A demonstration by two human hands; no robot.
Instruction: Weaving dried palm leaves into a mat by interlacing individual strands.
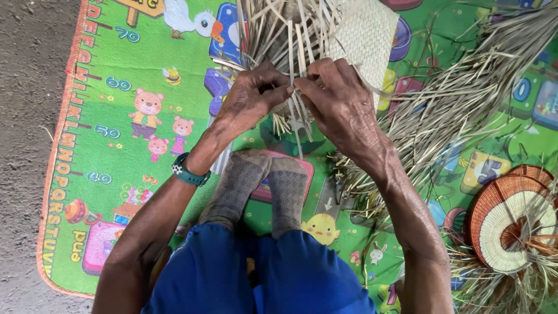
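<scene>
Both hands met over the half-woven straw mat [363,32], which lay on the colourful play mat [116,116] just beyond the person's grey-socked feet [261,186], its finished pale panel up and to the right of the knuckles and its loose strips [293,116] fanning down between the palms. The left hand [253,96] was curled nearly closed, thumb and fingertips pinching a strip, while the right hand [340,99] was closed likewise, pinching strips where they met the left's fingertips. A heap of raw straw [459,110] lay to the right, near a round woven basket [511,224].
</scene>
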